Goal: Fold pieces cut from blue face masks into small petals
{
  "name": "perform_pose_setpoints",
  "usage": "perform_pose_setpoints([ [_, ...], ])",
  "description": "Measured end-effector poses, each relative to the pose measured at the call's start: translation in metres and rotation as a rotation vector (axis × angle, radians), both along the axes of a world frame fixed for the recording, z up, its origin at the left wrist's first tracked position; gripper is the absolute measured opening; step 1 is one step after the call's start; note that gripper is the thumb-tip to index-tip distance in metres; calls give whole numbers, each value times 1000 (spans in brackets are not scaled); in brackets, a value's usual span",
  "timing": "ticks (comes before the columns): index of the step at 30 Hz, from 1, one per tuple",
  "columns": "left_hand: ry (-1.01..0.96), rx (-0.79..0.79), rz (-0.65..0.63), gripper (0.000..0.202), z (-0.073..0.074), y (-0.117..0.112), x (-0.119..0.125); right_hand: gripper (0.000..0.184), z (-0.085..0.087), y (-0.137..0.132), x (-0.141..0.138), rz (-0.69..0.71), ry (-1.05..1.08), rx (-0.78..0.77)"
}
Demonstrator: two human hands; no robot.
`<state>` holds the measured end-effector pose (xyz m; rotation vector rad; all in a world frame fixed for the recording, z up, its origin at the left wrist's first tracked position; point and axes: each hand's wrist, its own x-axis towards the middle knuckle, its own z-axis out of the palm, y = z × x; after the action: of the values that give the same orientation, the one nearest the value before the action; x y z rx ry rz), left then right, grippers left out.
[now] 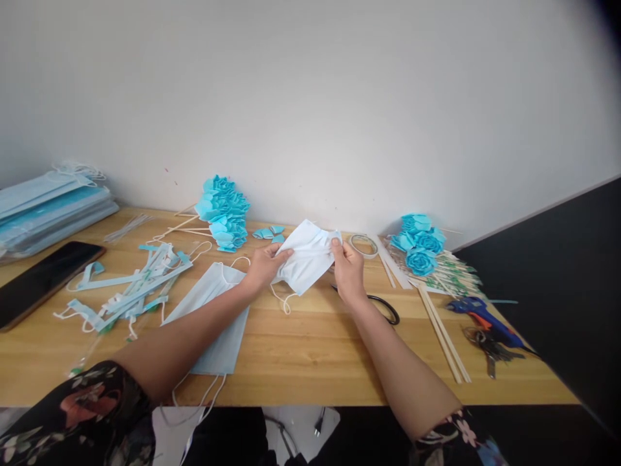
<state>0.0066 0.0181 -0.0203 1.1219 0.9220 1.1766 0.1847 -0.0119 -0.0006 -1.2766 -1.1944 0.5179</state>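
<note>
A white pleated face mask is stretched out above the middle of the table, one ear loop dangling below it. My left hand pinches its left side and my right hand grips the right edge, thumb on top. Under my left forearm lies a light-blue face mask, its loops trailing over the table's front edge. Below my right hand are scissors; the forearm hides part of them. Just behind sit a few folded blue pieces and a roll of tape.
Cut mask strips heap on the left, near a phone and stacked masks. Blue fabric flowers stand in a left bunch and a right bunch. Wooden sticks, a glue gun and keys lie at right.
</note>
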Motion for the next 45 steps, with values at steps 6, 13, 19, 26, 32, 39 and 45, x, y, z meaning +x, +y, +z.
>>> perform_pose_setpoints([
  [6,91,61,-5,37,2,1,-3,35,5,6,11,283,162,-112],
  [13,375,194,-65,32,4,-5,-2,34,14,5,23,278,-152,-114],
  [19,538,237,-127,24,6,-5,-4,33,15,2,21,41,-296,-8],
  [26,476,211,28,30,2,-1,-6,34,13,12,34,-162,-24,82],
  [32,66,2,-17,38,-4,4,-7,35,9,11,31,-139,-19,83],
  [39,49,32,-36,42,-1,4,-6,43,12,7,28,-167,-254,114],
  [45,206,50,-61,51,0,3,-6,42,9,6,26,-179,-357,108],
])
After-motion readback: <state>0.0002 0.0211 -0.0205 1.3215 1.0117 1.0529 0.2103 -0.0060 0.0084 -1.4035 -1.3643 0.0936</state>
